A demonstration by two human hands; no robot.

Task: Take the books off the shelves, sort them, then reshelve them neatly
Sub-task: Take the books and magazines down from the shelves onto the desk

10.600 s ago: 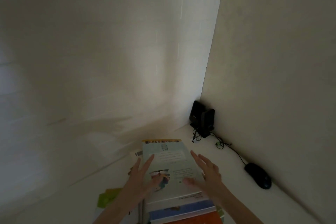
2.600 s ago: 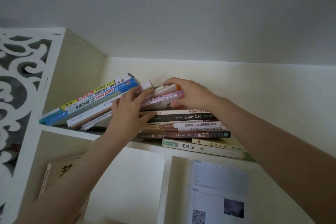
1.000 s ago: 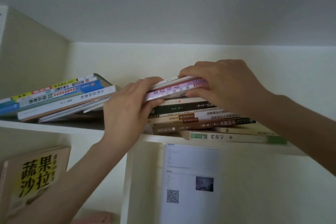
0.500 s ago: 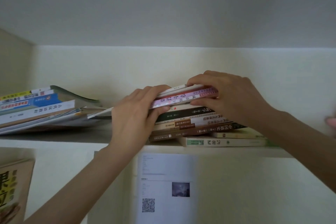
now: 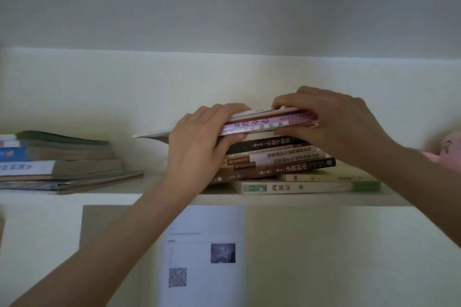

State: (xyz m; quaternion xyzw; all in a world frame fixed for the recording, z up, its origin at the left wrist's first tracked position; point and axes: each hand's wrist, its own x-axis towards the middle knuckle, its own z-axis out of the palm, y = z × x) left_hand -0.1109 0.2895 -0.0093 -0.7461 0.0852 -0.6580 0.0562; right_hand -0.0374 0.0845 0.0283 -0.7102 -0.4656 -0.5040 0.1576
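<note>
On the white upper shelf (image 5: 159,198) lies a flat stack of books (image 5: 282,159) with their spines towards me. On top of it sit a few thin books, among them a pink-spined book (image 5: 264,123), tilted up at the right. My left hand (image 5: 199,147) grips their left end, fingers over the top and thumb beneath. My right hand (image 5: 334,122) grips their right end from above. A second, lower pile of books (image 5: 62,162) lies flat at the shelf's left.
A printed sheet with a QR code (image 5: 202,254) hangs on the divider below the shelf. Something pink (image 5: 449,149) shows blurred at the right edge. The shelf's back wall stands close behind the stacks.
The camera has swung right, so the left pile slid towards the frame edge. Both hands keep their grip on the top thin books, whose right end now sits a little higher.
</note>
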